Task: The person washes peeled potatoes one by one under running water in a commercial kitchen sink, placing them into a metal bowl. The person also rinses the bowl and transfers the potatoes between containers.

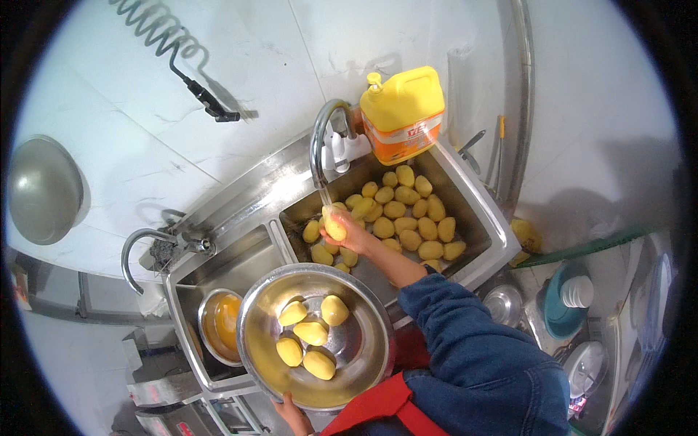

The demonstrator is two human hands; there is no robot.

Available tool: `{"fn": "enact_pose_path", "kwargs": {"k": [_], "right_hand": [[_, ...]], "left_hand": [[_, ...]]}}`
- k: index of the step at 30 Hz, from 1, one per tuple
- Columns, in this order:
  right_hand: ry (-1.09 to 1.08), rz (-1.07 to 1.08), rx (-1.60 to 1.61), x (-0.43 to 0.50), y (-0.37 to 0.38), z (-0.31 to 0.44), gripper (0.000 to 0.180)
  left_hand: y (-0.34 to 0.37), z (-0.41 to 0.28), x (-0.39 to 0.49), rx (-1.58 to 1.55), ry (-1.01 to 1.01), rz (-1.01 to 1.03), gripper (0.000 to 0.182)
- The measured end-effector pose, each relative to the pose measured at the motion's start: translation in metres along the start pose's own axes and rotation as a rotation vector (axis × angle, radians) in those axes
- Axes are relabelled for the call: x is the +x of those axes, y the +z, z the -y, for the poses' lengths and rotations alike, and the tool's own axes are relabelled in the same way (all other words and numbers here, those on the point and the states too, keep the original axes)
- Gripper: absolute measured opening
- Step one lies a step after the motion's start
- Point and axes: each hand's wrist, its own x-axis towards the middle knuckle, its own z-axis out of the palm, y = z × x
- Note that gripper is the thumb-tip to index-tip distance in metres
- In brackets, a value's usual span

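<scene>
My right hand (349,233) holds a peeled potato (334,223) under the running water of the curved chrome faucet (322,144), over the right sink basin. Many potatoes (404,224) lie on the floor of that basin. With my left hand (293,415) I grip the near rim of a large stainless steel bowl (376,305), which sits across the front of the sinks. Inside it are several peeled potatoes (311,332), wet and yellow. The fingers of my left hand are partly hidden beneath the bowl.
In the left basin (182,332) stands a smaller metal bowl (210,357) with orange contents. A second faucet (143,234) rises at the left, with a steel wool pad (162,253) beside it. A yellow jug (403,109) stands behind the right basin. At the right is a teal basin (556,310).
</scene>
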Motion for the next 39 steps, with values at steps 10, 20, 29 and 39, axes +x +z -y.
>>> {"fn": "enact_pose_path", "kwargs": {"k": [10,20,29,39], "right_hand": [[-0.042,0.106,-0.174,-0.041,0.088,0.005,0.032],[-0.097,0.042,-1.901,-0.009,-0.041,-0.011,0.031],[-0.156,-0.097,-2.024,0.001,-0.154,-0.103,0.037],[0.058,-0.188,0.201,0.02,-0.075,-0.028,0.037]], "left_hand": [[-0.008,0.004,0.004,-0.02,0.047,0.083,0.055],[-0.008,0.005,0.006,-0.029,-0.011,0.042,0.061],[-0.031,0.018,0.003,0.8,0.116,0.022,0.034],[-0.002,-0.007,-0.005,0.209,-0.163,-0.061,0.051]]}}
